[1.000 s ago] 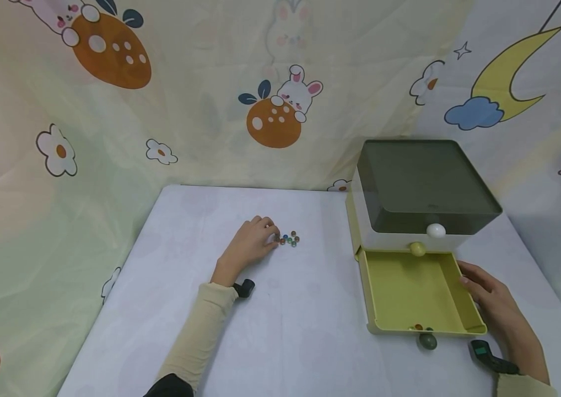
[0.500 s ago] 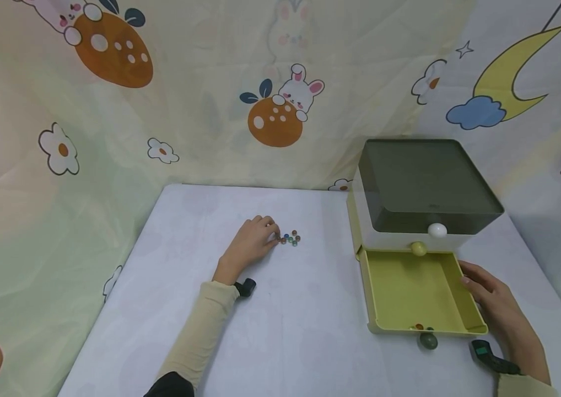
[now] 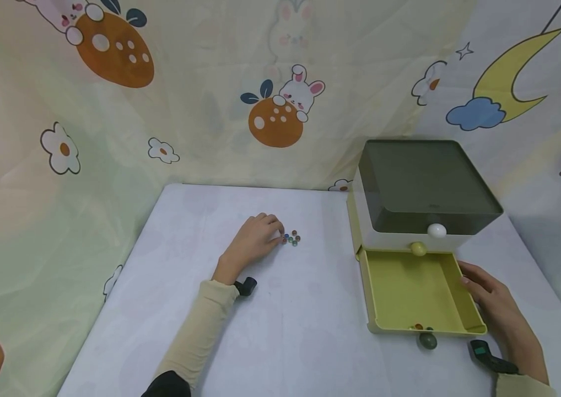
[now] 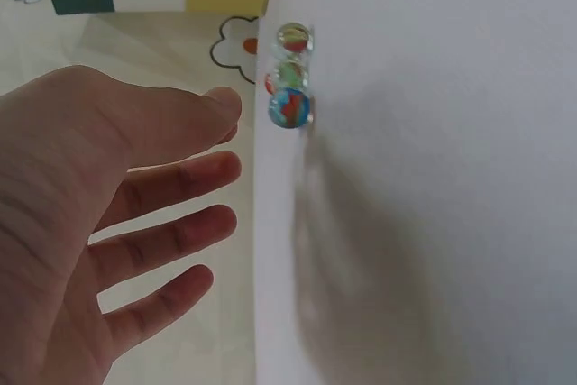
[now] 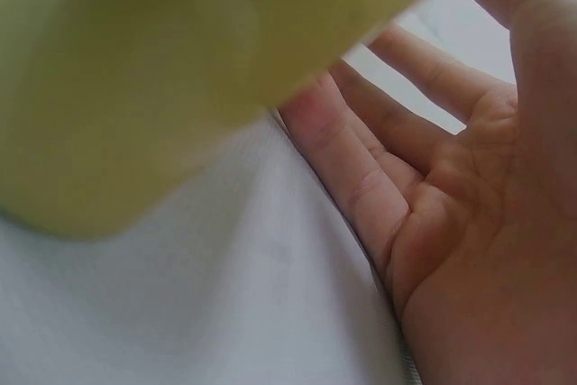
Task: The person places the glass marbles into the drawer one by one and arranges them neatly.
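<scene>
My left hand [image 3: 255,240] reaches over the white table at the left edge of a small cluster of glass marbles [image 3: 294,239]. In the left wrist view its thumb [image 4: 194,119] lies over the index finger, and the other fingers are loosely extended. I see no marble in the hand, though the thumb hides part of the gap. A blue and red marble [image 4: 289,108] is the closest to that camera. My right hand [image 3: 496,300] rests at the right side of the pulled-out yellow-green drawer [image 3: 409,286], its fingers [image 5: 347,146] fairly straight.
The drawer belongs to a box with a dark green lid [image 3: 429,173] at the table's right rear. A few marbles [image 3: 418,326] lie inside the drawer by its front wall, behind a green knob [image 3: 427,341]. A printed cloth [image 3: 201,127] hangs behind the table.
My left hand has shifted slightly right, closer to the marbles, and its fingers now cover the cluster's left edge. My right hand and the drawer have stayed in place.
</scene>
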Motion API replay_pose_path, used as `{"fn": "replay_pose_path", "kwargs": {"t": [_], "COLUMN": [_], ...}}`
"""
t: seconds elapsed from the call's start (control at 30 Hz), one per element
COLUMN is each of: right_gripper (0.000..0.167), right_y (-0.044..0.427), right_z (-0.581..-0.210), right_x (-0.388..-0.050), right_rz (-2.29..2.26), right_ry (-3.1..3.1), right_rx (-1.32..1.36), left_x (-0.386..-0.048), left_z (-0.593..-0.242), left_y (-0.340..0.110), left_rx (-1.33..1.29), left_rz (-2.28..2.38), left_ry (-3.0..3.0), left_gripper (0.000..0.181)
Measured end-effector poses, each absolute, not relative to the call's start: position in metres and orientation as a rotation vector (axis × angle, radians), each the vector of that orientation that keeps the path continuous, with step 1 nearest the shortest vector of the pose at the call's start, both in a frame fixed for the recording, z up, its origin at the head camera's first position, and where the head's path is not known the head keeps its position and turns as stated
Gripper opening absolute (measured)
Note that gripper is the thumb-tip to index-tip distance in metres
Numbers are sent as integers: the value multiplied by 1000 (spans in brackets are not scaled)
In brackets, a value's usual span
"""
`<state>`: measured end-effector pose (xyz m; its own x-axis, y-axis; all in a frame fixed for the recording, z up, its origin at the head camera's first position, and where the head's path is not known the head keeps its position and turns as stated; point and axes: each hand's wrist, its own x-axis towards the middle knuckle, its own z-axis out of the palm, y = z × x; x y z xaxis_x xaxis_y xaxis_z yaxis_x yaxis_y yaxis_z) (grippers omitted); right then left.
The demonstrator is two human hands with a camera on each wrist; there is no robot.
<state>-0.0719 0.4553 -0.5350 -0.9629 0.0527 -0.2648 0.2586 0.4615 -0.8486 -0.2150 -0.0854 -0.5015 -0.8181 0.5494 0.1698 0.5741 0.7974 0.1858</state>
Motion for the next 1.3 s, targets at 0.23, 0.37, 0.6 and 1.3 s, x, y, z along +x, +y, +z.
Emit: {"fn": "replay_pose_path", "kwargs": {"t": [0.23,0.37,0.6,1.3], "right_gripper": [64,64,62,68], "right_y": [455,455,455,456], "right_z": [-536,-536,-534,-537], "right_x": [-73,-74,-74,-75], "right_rz": [-1499,-1499,-1519,-1405], "right_ry": [2504,2509,2524,2525], "right_rx": [283,281,251,335], "left_x": [-212,-208,-203,-170], "left_z": [-487,-480,-474,-452], "left_y": [-76,-67,-45,34], "left_rx": [-967,-995,-1098,-1443], "left_rz": [-375,-403,-386,-201], "left_ry": [-2820,-2796,-2707,-2462], "left_gripper": [14,13,9,14]}}
